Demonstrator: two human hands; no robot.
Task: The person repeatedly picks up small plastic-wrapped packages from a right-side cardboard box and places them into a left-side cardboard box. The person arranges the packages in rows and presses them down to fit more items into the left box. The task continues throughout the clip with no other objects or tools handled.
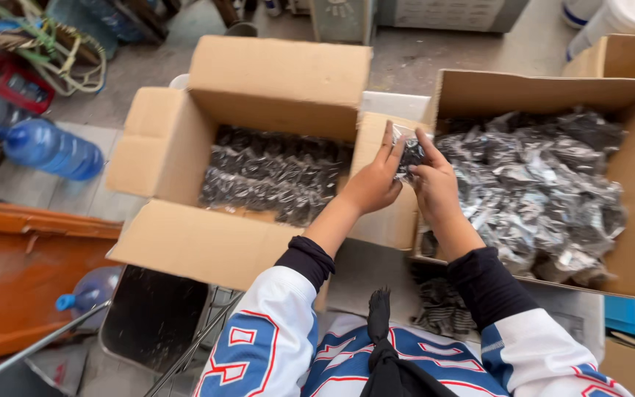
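Note:
Between two open cardboard boxes, my left hand [375, 180] and my right hand [433, 182] together pinch one small clear plastic packet with a dark item inside [409, 154]. The left box [185, 147] holds rows of the same dark packets laid flat [273, 176]. In the right box [464, 92] lies a loose, crinkled heap of shiny packets [538, 184]. The held packet hovers above the gap between both boxes, near the right box's left wall. A few more packets rest on my lap [442, 309].
A blue water bottle [53, 151] lies at the left beside an orange surface [16, 279]. A second bottle [90, 290] and a dark metal chair seat [152, 312] sit below the left box. Another cardboard box [619, 55] stands behind the right one.

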